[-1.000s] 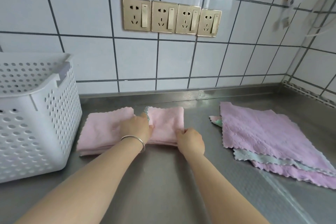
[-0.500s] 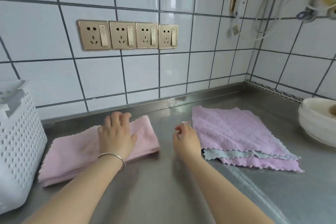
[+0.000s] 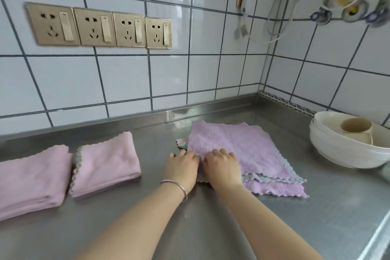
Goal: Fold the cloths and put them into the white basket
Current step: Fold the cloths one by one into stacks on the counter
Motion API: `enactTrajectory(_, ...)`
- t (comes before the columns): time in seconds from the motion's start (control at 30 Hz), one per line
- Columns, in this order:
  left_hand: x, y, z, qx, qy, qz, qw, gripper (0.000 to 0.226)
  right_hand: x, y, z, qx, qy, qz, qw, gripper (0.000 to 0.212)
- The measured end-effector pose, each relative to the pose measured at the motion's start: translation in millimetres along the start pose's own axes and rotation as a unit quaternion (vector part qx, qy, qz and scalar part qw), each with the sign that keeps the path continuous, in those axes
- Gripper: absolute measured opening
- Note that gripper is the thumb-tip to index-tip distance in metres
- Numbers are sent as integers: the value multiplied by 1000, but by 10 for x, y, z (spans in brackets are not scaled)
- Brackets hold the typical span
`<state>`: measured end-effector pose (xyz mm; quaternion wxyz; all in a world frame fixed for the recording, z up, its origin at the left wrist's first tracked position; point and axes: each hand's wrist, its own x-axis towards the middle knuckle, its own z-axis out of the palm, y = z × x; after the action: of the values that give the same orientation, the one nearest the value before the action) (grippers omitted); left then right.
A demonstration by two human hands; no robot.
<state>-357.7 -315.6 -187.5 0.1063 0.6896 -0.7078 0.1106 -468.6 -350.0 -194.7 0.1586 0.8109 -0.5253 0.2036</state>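
Observation:
A stack of unfolded cloths lies flat on the steel counter, a purple cloth (image 3: 242, 145) on top and a grey-green and another purple edge showing beneath. My left hand (image 3: 182, 167), with a bracelet on its wrist, and my right hand (image 3: 221, 164) sit side by side at the stack's near left edge. The fingers of both hands curl down onto the top purple cloth there and pinch its edge. Two folded pink cloths lie to the left, one (image 3: 105, 162) near the middle and one (image 3: 31, 179) at the frame's left edge. The white basket is out of view.
Stacked white bowls (image 3: 341, 154) holding a beige cup (image 3: 356, 125) stand at the right, close to the cloth stack. The tiled wall behind carries a row of gold sockets (image 3: 99, 26), a plugged-in charger (image 3: 249, 1) and hanging cables. The counter (image 3: 190, 217) ends at the corner.
My left hand left the folded pink cloth and moved right to the purple stack. My right hand slid onto the top cloth. The view swung right and the basket dropped out of sight.

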Motion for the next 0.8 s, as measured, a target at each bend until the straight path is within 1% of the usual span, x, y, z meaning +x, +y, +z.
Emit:
enactTrajectory(0.07, 63, 12, 25, 10, 4, -15, 1000, 26, -9, 52, 12, 42, 22, 6, 999, 32)
enactTrajectory(0.13, 114, -30, -2, 19, 13, -7, 1000, 25, -26, 39, -27, 67, 17, 4, 998, 34)
enactTrajectory(0.17, 140, -62, -19, 21, 16, 9, 1000, 26, -42, 45, -31, 64, 16, 4, 998, 32)
enactTrajectory(0.23, 236, -106, -113, 6, 29, 31, 999, 31, -25, 116, -74, 45, 38, 8, 998, 20)
enactTrajectory(0.3, 343, -110, -285, -14, 71, 58, 996, 33, 44, 289, -169, 49, 35, 53, 997, 8)
enactTrajectory(0.33, 398, -108, -384, -9, 100, 77, 992, 30, 96, 416, -214, 43, 18, 96, 994, 13)
enactTrajectory(0.4, 474, -167, -578, -19, 140, 84, 986, 23, 141, 681, -302, 31, -9, 159, 987, 30)
enactTrajectory(0.43, 494, -226, -668, -36, 162, 80, 983, 24, 138, 796, -362, 38, -4, 182, 983, 33)
enactTrajectory(0.5, 509, -343, -891, -75, 178, 67, 979, 31, 152, 949, -578, 78, 48, 206, 974, 30)
enactTrajectory(0.57, 468, -502, -1166, -86, 224, 38, 970, 33, 203, 969, -833, 141, 105, 174, 969, 25)
enactTrajectory(0.63, 390, -685, -1402, -79, 254, 25, 964, 29, 296, 878, -1101, 193, 137, 141, 961, 22)
enactTrajectory(0.73, 162, -937, -1793, -80, 306, 20, 949, 27, 418, 644, -1461, 267, 169, 133, 939, 18)
enactTrajectory(0.8, -59, -1200, -2016, -61, 332, 3, 941, 26, 485, 411, -1621, 306, 168, 121, 929, 17)
